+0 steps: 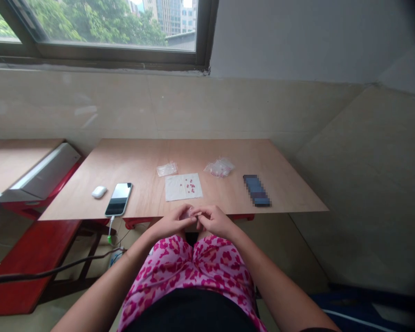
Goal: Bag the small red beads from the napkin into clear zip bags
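Both hands meet at the table's front edge, over the lap. My left hand (175,221) is closed on a small clear plastic bag (186,213). Its fingertips touch those of my right hand (211,219), which is pinched beside the bag; what its fingers hold is too small to make out. Just beyond the hands a white sheet (174,190) lies on the table, with several small red pieces (192,186) on its right half. Behind it are a flat clear bag (166,169) at the left and a pile of clear bags (220,167) at the right.
On the wooden table (290,193), a phone (119,199) with a charging cable and a white earphone case (99,192) lie at the left. A dark, pixelated phone (257,190) lies at the right. A red bench (31,267) stands at the lower left.
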Tool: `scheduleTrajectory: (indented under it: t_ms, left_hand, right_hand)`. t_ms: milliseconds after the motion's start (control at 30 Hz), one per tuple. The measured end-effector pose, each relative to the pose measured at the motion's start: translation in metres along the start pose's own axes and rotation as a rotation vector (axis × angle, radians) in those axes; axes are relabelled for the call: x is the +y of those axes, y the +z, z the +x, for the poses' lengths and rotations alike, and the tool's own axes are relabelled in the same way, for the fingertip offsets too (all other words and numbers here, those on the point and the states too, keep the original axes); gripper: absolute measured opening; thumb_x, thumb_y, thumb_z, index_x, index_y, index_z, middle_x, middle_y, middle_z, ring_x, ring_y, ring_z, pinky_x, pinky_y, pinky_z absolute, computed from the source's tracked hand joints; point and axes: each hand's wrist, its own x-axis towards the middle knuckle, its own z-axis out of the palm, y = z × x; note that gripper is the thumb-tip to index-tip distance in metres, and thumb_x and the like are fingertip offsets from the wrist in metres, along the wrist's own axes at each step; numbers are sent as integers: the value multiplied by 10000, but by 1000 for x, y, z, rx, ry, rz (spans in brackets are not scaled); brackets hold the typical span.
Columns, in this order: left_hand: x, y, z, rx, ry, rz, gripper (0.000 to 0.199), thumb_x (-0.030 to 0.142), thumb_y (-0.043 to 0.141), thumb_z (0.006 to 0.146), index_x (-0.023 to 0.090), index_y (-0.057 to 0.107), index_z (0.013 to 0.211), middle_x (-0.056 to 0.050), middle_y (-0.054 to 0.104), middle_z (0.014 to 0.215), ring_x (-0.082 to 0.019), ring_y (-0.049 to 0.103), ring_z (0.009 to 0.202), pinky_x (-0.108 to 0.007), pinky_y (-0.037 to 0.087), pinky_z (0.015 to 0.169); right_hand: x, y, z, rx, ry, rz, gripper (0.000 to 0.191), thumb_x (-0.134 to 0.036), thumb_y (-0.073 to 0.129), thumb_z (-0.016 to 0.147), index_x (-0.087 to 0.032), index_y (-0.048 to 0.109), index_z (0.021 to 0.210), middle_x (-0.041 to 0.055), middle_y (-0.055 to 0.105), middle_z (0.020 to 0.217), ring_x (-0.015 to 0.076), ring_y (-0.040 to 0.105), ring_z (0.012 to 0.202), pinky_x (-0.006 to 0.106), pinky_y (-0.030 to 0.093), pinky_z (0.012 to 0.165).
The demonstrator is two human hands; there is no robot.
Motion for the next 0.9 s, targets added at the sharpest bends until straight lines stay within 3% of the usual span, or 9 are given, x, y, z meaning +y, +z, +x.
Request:
scheduleTrajectory:
  t_ms: [67,100,233,333,467,567,733,900]
  left_hand:
    - [1,0,0,-36,-54,-105,452,575,648,924,154,664,1088,-79,678,971,-216,625,877,-334,497,780]
    - [3,-1,0,-60,-81,-160,456,585,646,922,148,667,1052,-69,664,917,-202,616,823,-319,489,735]
    - [9,-1,-1,-128,-116,-310,422,545,685,913,148,684,1055,-66,663,901,-191,623,809,-311,488,724]
    - [10,-2,0,-112,-122,-365,382,490,729,900,151,700,1074,-83,697,986,-214,651,904,-347,504,831]
    - [9,-3,0,-130,-135,-414,343,468,726,918,151,709,1050,-88,708,1044,-230,658,989,-371,493,928]
    - [9,-1,-1,-127,-175,-414,380,507,695,937,166,698,1105,-73,698,1025,-219,657,938,-366,510,893]
    - [8,2,-4,-137,-249,-426,500,594,584,982,216,601,1309,-59,682,1003,-201,646,839,-370,535,808]
    - [3,1,-3,-211,-187,-412,555,592,563,994,209,538,1395,-84,698,1013,-243,672,913,-394,530,835]
  right_hand:
    - [-1,0,-1,-36,35,39,347,-177,537,904,-163,766,1164,7,688,630,143,663,567,220,540,578]
    - [-3,0,-1,-51,26,53,343,-177,536,899,-163,770,1149,13,702,661,138,662,570,216,537,576]
    - [-9,0,-1,-58,-64,78,255,-148,540,820,-154,793,851,97,731,1171,87,646,575,190,505,515]
    - [-13,-2,-1,-52,-84,50,253,-114,526,767,-147,776,739,95,679,1309,67,633,574,186,508,521]
    - [-12,-3,-1,-42,-126,17,270,-85,500,747,-150,758,698,84,716,1230,85,630,584,204,522,546]
    - [-9,-2,0,34,-184,-35,256,-67,506,766,-163,739,718,75,753,1111,123,657,632,219,521,554]
    - [-11,-2,0,150,-374,-186,274,-8,492,791,-190,684,717,61,758,975,205,716,918,306,567,832]
    - [-13,-2,-2,193,-468,-306,262,-12,489,838,-203,658,778,54,740,963,203,701,905,324,560,859]
